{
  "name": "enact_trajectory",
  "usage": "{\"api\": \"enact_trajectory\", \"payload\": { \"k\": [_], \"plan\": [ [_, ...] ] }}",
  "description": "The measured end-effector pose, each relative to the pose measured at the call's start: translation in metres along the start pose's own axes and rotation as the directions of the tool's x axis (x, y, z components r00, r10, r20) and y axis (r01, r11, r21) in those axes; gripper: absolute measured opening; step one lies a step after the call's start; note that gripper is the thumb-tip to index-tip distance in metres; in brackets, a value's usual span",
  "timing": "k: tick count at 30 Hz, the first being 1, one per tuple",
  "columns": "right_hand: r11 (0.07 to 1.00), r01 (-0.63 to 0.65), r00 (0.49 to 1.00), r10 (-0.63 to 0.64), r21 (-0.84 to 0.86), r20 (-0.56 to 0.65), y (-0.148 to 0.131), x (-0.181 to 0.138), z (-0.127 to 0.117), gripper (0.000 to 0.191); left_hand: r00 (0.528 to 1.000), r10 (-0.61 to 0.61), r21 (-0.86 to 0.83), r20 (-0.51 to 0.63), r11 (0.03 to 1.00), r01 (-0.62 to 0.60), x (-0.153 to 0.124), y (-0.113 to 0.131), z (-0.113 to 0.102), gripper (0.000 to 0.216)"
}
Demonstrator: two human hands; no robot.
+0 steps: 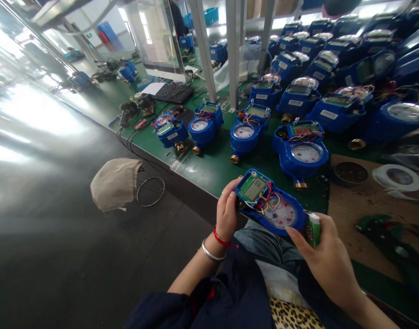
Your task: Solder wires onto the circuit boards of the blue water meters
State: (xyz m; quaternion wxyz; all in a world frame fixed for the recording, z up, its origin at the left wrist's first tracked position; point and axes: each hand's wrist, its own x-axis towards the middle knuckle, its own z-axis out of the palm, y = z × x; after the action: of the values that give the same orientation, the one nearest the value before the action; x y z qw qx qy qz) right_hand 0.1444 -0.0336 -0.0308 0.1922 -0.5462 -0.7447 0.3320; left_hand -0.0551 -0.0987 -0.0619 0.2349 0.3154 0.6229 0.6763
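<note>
Meter (282, 211) pinched by left fingers (226, 203) and right fingers (302, 241), other meters (244, 132) beyond, tape (380, 177) nearby

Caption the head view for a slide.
Left hand and right hand hold a blue meter with exposed wires beside a green bench bearing similar meters.

The only view looks forward and down from the wearer's head, over the lap (262, 238), with the left hand (227, 208) and right hand (329, 260) near it. The near edge of the worktop (200, 172) crosses slantwise, floor (58, 260) to the left; the far left end seems lost in glare.
</note>
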Motion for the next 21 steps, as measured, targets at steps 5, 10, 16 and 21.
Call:
{"api": "enact_trajectory", "payload": {
  "k": [5, 10, 16, 21],
  "plan": [
    [1.000, 0.004, 1.000, -0.003, 0.020, -0.016, 0.003, -0.001, 0.001, 0.071, 0.998, 0.038, -0.020, 0.056, 0.999, -0.037, 0.002, 0.001, -0.002, 0.038],
    [1.000, -0.018, 1.000, 0.018, 0.016, -0.010, 0.004, -0.003, 0.001, 0.068, 0.993, 0.072, -0.027, 0.090, 0.997, -0.070, 0.005, 0.004, -0.001, 0.038],
    [1.000, -0.026, 1.000, 0.026, -0.012, -0.011, -0.002, 0.004, 0.000, 0.067, 0.996, 0.038, 0.005, 0.079, 0.999, -0.039, 0.009, 0.000, 0.000, 0.039],
    [0.995, -0.084, 0.996, 0.085, -0.044, 0.025, -0.006, 0.015, -0.006, 0.064, 0.997, 0.029, 0.072, 0.078, 0.997, -0.035, 0.013, 0.003, 0.001, 0.038]
  ]
}}
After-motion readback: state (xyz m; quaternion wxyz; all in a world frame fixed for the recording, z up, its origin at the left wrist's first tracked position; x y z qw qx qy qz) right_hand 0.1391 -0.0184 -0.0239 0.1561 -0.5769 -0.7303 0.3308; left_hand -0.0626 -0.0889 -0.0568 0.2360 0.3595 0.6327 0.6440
